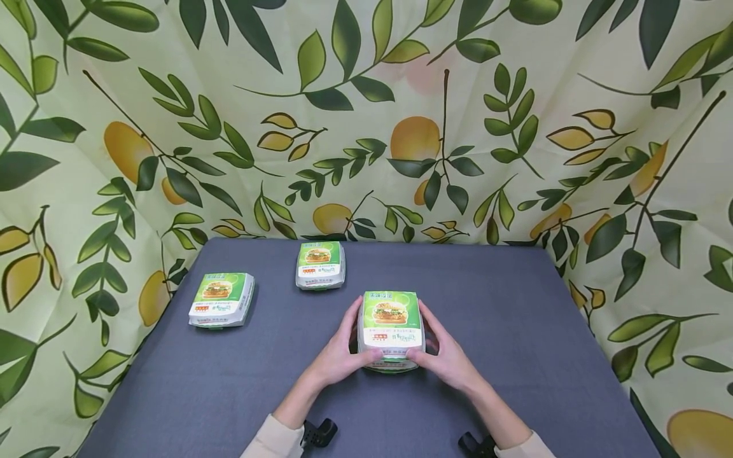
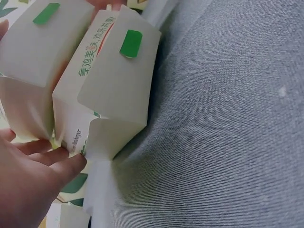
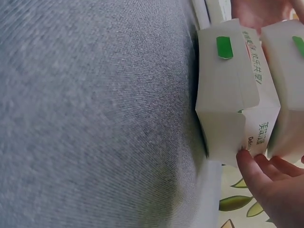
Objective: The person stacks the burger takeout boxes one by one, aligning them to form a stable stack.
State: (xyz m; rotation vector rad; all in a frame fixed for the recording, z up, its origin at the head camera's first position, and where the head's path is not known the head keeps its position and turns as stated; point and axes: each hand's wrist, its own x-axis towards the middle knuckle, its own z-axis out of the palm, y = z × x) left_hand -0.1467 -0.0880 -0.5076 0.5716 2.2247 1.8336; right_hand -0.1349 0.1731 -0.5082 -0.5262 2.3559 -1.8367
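In the head view, a green-and-white burger box [image 1: 391,315] with a burger picture on its lid sits on top of a second burger box [image 1: 392,367]. My left hand [image 1: 342,356] holds the stack from the left, thumb at the front and fingers along the side. From the right, my right hand [image 1: 449,361] holds it in the same way. Both wrist views show the lower box [image 2: 121,80] on the cloth and the upper box [image 3: 289,95] against it, each with a green tab. Fingertips of each hand touch the lower box's side.
Two more burger boxes stand apart on the dark grey tablecloth [image 1: 275,381]: one at the left [image 1: 222,300], one near the back edge [image 1: 321,266]. A leaf-and-fruit patterned curtain [image 1: 366,127] hangs behind and beside the table. Each wrist wears a black device.
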